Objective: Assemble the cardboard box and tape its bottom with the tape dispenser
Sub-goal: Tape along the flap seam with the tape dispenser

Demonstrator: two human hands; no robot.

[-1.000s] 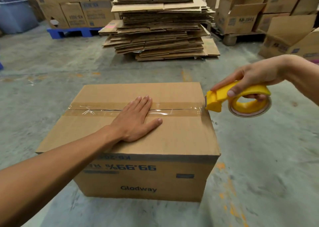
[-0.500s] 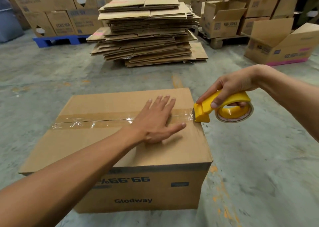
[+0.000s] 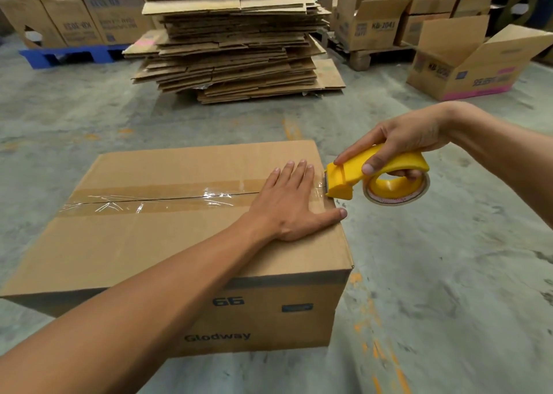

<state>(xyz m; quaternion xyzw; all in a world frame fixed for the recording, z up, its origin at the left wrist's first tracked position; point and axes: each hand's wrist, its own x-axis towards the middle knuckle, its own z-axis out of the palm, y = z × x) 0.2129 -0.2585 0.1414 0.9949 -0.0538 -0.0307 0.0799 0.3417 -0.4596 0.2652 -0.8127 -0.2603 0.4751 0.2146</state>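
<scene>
A brown cardboard box [image 3: 143, 244] sits upside down on the concrete floor, its print inverted on the near side. Clear tape [image 3: 155, 200] runs along the seam of its closed upper flaps. My left hand [image 3: 291, 206] lies flat, fingers spread, on the tape near the box's right edge. My right hand [image 3: 407, 137] grips a yellow tape dispenser [image 3: 377, 181], whose blade end touches the box's right top edge just beyond my left fingertips.
A tall stack of flattened cardboard [image 3: 233, 37] stands straight ahead. An open box [image 3: 475, 61] lies at the right, more boxes on pallets behind it. Boxes on a blue pallet [image 3: 68, 55] line the back left. Bare concrete floor [image 3: 449, 289] surrounds the box.
My left hand slid right along the tape to the box's right edge. The dispenser came in from just off the box to touch that edge. The view shifted, so the box sits further left.
</scene>
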